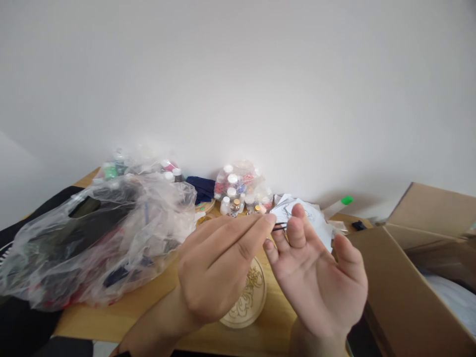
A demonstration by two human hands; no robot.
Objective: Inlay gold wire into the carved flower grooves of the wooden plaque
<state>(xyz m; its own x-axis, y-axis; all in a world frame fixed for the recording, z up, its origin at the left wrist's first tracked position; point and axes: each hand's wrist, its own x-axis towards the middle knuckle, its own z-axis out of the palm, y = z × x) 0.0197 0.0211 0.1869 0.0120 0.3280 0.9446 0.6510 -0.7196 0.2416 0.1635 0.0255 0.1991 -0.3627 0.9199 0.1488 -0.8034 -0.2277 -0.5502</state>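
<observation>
My left hand (219, 265), its back toward me, reaches in from the lower left with fingers pressed together. At its fingertips is a thin dark double strand (279, 226), perhaps a cord or elastic loop. The strand runs to the fingers of my right hand (316, 277), where its far end is hidden. My right hand is turned palm up, fingers loosely bent and apart, with nothing lying in the palm. Below the two hands, a round wooden disc (245, 307) with a floral pattern lies on the wooden table (148, 325), partly covered by my left hand.
At left, clear plastic bags (163, 213) hold dark and red items. Near the wall stand small capped bottles (234, 206), a bag of bottles (241, 181) and dark blue cloth (201, 188). Right of these lie papers (322, 225). An open cardboard box (405, 292) occupies the right.
</observation>
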